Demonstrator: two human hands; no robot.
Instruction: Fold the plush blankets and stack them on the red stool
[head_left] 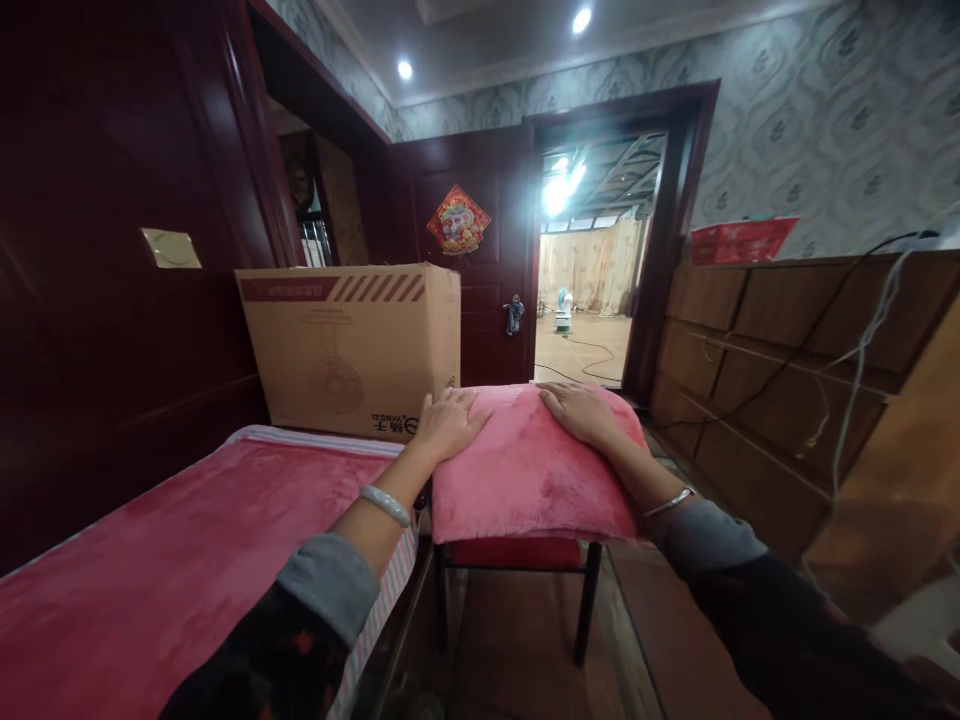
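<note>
Left hand (pixel 450 422) and right hand (pixel 579 410) rested on a pink plush cloth (pixel 517 475).
Palms faced down, fingers slightly spread; beneath the cloth stood a red-seated chair (pixel 517 553).

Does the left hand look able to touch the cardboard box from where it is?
Probably yes: the left hand lies open on the pink blanket over the chair, seemingly close to the cardboard box, with nothing visible blocking the way.

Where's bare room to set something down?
Widest: pink-covered surface, between the cardboard box and left sleeve. Smaller: middle of the pink cloth, between left hand and right hand. Crowded: red chair seat, mostly covered by the cloth.
</note>
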